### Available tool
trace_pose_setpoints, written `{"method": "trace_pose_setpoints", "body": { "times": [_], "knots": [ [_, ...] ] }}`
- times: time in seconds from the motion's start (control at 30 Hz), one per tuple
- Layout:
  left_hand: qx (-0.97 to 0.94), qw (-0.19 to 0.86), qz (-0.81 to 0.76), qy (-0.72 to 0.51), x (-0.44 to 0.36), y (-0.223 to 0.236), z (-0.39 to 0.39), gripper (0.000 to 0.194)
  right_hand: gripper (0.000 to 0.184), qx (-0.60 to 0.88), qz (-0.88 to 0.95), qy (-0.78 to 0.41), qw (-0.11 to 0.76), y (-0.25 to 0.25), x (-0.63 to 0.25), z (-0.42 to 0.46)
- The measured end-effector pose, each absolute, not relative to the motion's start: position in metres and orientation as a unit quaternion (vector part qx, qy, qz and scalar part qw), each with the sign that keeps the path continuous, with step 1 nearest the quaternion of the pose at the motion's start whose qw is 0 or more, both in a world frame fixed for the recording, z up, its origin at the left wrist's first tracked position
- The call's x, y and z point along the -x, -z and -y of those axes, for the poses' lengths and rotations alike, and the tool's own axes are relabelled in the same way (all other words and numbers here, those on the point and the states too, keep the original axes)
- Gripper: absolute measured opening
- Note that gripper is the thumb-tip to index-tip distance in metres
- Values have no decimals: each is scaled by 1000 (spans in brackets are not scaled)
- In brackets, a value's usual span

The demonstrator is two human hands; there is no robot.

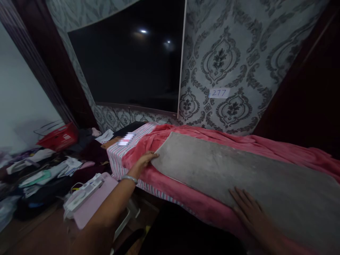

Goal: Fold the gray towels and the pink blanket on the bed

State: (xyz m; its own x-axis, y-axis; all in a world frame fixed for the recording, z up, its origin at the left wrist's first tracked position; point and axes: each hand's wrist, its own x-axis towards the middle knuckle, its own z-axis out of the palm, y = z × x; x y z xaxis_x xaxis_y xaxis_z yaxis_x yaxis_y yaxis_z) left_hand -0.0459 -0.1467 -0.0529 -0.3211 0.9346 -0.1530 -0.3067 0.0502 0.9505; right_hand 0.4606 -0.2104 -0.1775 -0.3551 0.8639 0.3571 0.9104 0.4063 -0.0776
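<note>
A long grey cloth (233, 170) lies flat on a pink blanket (212, 140) that covers a table. My left hand (145, 161) reaches out to the cloth's left end, fingers curled at its edge, a bangle on the wrist. My right hand (248, 209) rests flat on the cloth's near edge with the fingers spread. A striped sheet (119, 156) shows under the blanket at the left end.
A large dark TV (130, 60) hangs on patterned wallpaper with a "277" label (219, 92). At the left are a red basket (60, 136), heaps of clothes (45, 170), and a white power strip (85, 189) on a pink board.
</note>
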Motion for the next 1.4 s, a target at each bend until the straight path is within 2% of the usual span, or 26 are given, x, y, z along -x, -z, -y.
{"method": "trace_pose_setpoints", "body": {
  "times": [0.2,0.33,0.5,0.67,0.77,0.87,1.0,1.1,1.27,1.4],
  "knots": [
    [-254,531,-499,-636,18,65,166,22,62,529,826,66,183,184,-465,208],
    [-216,517,-486,-671,-1,70,166,24,61,537,822,62,179,180,-460,208],
    [-199,475,-503,-694,-18,65,154,15,57,565,812,23,147,160,-449,210],
    [-296,450,-492,-684,-49,33,130,29,54,582,797,-43,158,143,-441,211],
    [-520,353,-511,-587,-92,7,113,36,54,576,782,-110,211,138,-440,211],
    [-678,277,-497,-465,-152,-7,107,38,64,557,738,-209,319,134,-445,211],
    [-787,252,-441,-349,-232,11,130,26,83,533,585,-346,505,124,-455,210],
    [-842,226,-420,-253,-267,37,160,22,80,499,468,-429,590,116,-464,208],
    [-881,146,-415,-175,-272,61,183,45,75,491,389,-489,607,107,-475,184],
    [-891,102,-412,-163,-263,61,182,59,66,527,408,-470,578,97,-472,140]
  ]
}}
